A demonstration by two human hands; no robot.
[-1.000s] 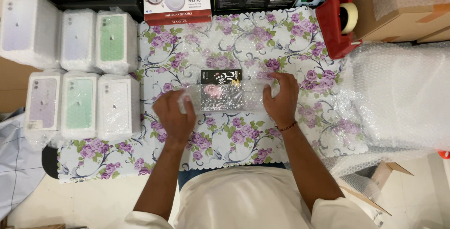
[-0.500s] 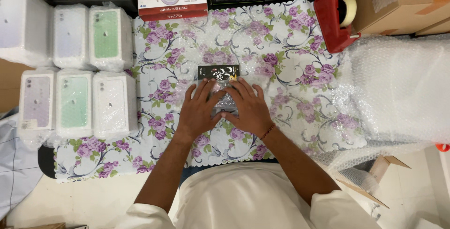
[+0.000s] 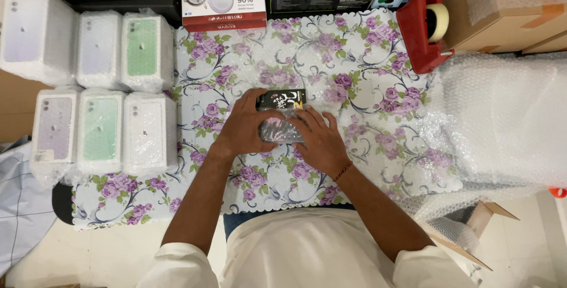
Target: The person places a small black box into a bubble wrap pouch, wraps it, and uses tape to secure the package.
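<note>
Since the frame half a second earlier, the hands had barely shifted: both remained pressed over the small black box half-wrapped in clear bubble wrap (image 3: 282, 117), though the left hand had curled a little more round its far left corner. The left hand (image 3: 247, 126) lay cupped over the left end of the package, fingers bent round the box's far edge. The right hand (image 3: 318, 140) lay flat on the right end, fingers together and pressing the wrap down; a red thread bracelet (image 3: 342, 172) circled its wrist. The package sat at the middle of the white table cover with purple flowers (image 3: 366, 87), its bare black end pointing far.

To the left, six phone boxes sealed in bubble wrap (image 3: 100, 87) lay in two rows. At the far right stood a red tape dispenser (image 3: 422, 28), with a brown cardboard carton (image 3: 508, 5) just beside it. A large loose sheet of bubble wrap (image 3: 502, 123) covered the right side of the table.
</note>
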